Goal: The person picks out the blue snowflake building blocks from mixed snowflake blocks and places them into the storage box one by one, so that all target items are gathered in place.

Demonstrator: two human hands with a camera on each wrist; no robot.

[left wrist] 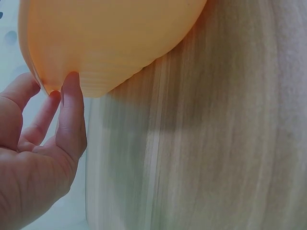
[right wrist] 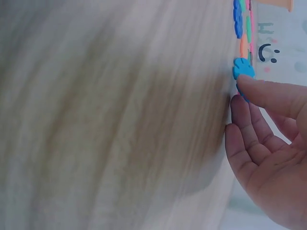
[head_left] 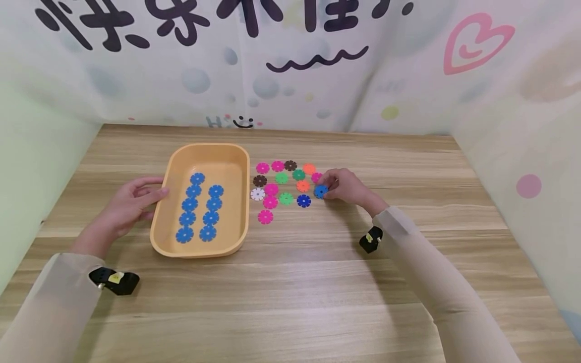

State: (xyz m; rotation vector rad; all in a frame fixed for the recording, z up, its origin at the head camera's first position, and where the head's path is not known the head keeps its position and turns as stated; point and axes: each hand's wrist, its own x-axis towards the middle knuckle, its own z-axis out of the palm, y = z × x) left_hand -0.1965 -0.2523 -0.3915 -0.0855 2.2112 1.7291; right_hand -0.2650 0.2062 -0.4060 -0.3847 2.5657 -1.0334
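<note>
At the left side of a pale orange tray (head_left: 227, 164), my left hand (head_left: 129, 204) grips the rim, its thumb on the edge. The left wrist view has the fingertips (left wrist: 72, 84) against the tray's end wall. Inside the tray lie two columns of blue snowflake discs (head_left: 189, 204). To the right of the loose pile, my right hand (head_left: 345, 189) pinches a blue snowflake disc (head_left: 321, 191) between thumb and finger. In the right wrist view this disc (right wrist: 243, 68) shows at the thumb tip, close over the table. A pink disc (head_left: 316, 177) sits beside the fingers.
Between tray and right hand lie several snowflake discs: pink (head_left: 265, 217), green (head_left: 286, 198), orange (head_left: 302, 186), brown (head_left: 260, 180), a white one (head_left: 257, 194) and a dark blue one (head_left: 303, 200). The wooden table (head_left: 290, 302) ends at a printed cloth (head_left: 308, 96) behind.
</note>
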